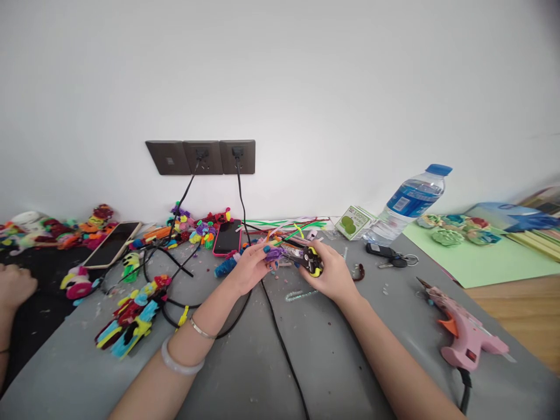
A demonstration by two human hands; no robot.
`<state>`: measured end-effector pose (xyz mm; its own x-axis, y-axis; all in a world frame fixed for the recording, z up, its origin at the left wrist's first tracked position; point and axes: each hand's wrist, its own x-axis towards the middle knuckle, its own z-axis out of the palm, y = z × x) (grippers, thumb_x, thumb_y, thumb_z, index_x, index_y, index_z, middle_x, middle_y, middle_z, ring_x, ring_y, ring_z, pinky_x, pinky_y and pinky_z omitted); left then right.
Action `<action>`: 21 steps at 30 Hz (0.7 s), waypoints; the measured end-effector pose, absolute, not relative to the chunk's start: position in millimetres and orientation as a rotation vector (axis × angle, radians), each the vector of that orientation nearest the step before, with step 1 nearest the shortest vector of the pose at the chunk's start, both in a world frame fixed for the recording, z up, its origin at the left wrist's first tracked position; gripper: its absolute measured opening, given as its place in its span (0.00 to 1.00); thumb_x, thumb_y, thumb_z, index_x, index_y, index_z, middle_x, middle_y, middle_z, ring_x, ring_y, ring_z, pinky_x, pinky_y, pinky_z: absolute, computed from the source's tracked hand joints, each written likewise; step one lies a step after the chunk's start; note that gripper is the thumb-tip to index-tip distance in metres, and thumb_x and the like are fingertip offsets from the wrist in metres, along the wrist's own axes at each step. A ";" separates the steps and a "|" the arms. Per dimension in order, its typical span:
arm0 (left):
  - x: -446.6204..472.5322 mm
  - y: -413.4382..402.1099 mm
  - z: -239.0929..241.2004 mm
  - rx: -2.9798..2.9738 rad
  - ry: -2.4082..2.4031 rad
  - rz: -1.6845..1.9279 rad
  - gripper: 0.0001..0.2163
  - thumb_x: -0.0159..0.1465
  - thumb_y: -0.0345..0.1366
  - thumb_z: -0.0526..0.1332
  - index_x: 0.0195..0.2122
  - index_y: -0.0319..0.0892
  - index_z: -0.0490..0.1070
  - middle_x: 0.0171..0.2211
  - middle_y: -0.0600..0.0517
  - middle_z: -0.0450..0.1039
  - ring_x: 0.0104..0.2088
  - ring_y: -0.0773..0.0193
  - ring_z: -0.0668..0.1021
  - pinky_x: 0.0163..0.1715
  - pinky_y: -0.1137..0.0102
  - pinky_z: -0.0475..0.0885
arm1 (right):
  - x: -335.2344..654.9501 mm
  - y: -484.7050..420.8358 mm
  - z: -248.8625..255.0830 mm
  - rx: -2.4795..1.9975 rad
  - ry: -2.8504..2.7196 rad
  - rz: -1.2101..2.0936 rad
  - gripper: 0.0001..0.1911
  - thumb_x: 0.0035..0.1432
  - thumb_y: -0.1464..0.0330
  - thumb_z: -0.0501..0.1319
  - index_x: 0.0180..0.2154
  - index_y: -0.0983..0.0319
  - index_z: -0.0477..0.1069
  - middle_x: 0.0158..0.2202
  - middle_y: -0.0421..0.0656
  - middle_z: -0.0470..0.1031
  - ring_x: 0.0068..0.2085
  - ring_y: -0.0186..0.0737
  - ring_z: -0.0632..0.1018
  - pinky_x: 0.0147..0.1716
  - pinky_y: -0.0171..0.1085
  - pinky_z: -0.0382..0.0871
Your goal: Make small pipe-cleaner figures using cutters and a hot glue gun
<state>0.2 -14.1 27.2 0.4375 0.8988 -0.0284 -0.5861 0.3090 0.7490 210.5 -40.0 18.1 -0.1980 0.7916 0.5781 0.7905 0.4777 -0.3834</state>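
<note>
Between its fingertips my left hand (252, 268) pinches a fuzzy purple pipe cleaner piece (273, 254). My right hand (330, 271) is wrapped around wire cutters (310, 259) with yellow and black handles. The tool's head points left and comes close to the purple piece; whether its jaws touch it I cannot tell. Behind the hands lie long pipe cleaners (284, 224) in green, white, red and orange. A sparkly pale pipe cleaner (300, 296), bent at one end, rests on the grey table (315, 356) below the cutters.
A pink glue gun (466, 332) lies at right. Behind stand a water bottle (409, 201) and a green-white box (353, 223), near car keys (389, 255). Black cables (280, 332) cross the table. Colourful pipe cleaner figures (131, 315) and phones (114, 244) lie left, beside another person's hand (16, 286).
</note>
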 end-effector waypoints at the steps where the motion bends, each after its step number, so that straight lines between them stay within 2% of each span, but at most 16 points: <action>1: 0.3 -14.4 27.8 0.743 0.495 1.035 0.16 0.49 0.42 0.76 0.27 0.35 0.77 0.23 0.53 0.71 0.24 0.70 0.71 0.28 0.72 0.67 | 210.6 -40.0 18.1 -1.308 -1.983 0.000 0.14 0.50 0.66 0.60 0.40 0.58 0.65 0.36 0.47 0.78 0.37 0.50 0.78 0.33 0.41 0.70; 6: 0.0 -14.6 27.7 0.761 0.500 1.034 0.18 0.47 0.44 0.76 0.25 0.35 0.75 0.20 0.54 0.68 0.21 0.72 0.69 0.27 0.72 0.66 | 210.7 -40.0 17.9 -1.297 -1.994 -0.003 0.13 0.49 0.66 0.60 0.39 0.58 0.64 0.34 0.46 0.77 0.35 0.48 0.78 0.32 0.40 0.70; 10: -0.5 -14.2 26.4 0.805 0.503 1.010 0.19 0.49 0.47 0.75 0.22 0.35 0.73 0.17 0.55 0.66 0.21 0.72 0.68 0.26 0.72 0.66 | 210.8 -40.5 18.1 -1.291 -1.997 -0.014 0.12 0.49 0.65 0.60 0.37 0.58 0.63 0.32 0.45 0.76 0.33 0.46 0.77 0.31 0.39 0.68; 15: -0.8 -13.0 24.6 0.787 0.514 1.008 0.18 0.48 0.45 0.76 0.26 0.36 0.75 0.20 0.55 0.68 0.21 0.72 0.69 0.27 0.72 0.67 | 209.9 -41.2 18.3 -1.322 -1.996 -0.017 0.09 0.50 0.65 0.59 0.34 0.57 0.61 0.25 0.41 0.73 0.26 0.42 0.74 0.25 0.36 0.64; 21: -0.3 -12.3 25.1 0.755 0.508 1.053 0.18 0.46 0.44 0.77 0.26 0.35 0.75 0.20 0.55 0.69 0.20 0.73 0.68 0.26 0.72 0.66 | 209.9 -41.4 17.1 -1.336 -2.004 -0.035 0.09 0.51 0.65 0.59 0.33 0.57 0.60 0.23 0.40 0.72 0.24 0.41 0.74 0.24 0.35 0.62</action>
<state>-0.3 -12.3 25.1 0.4201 0.9072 -0.0222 -0.5819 0.2880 0.7606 209.9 -41.4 17.1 -0.2073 0.7945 0.5707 0.8141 0.4636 -0.3497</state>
